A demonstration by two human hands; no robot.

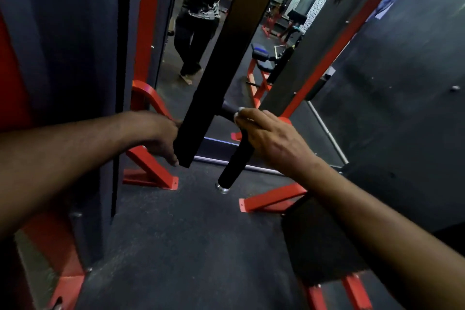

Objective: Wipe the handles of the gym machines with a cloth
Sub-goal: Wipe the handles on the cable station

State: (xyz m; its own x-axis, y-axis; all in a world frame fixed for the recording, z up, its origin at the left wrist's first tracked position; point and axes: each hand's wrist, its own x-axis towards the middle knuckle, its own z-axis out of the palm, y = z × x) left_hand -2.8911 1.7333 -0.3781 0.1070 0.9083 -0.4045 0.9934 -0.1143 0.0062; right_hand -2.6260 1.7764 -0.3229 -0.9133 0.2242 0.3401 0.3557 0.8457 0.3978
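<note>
Right hand [271, 138] nearest, fingers curled over black handle [232, 166]; cloth unseen. Left hand [161, 138] steadies black bar [201, 108], fingers hidden. Advice: wipe full length to chrome end cap [222, 188].

A gym: red-painted steel machine frames [151, 166] stand bolted on dark speckled rubber flooring [191, 246], a black foam-gripped handle bar [232, 166] hangs ahead, and a wall mirror [176, 78] reflects a red-legged padded bench [261, 65].
</note>
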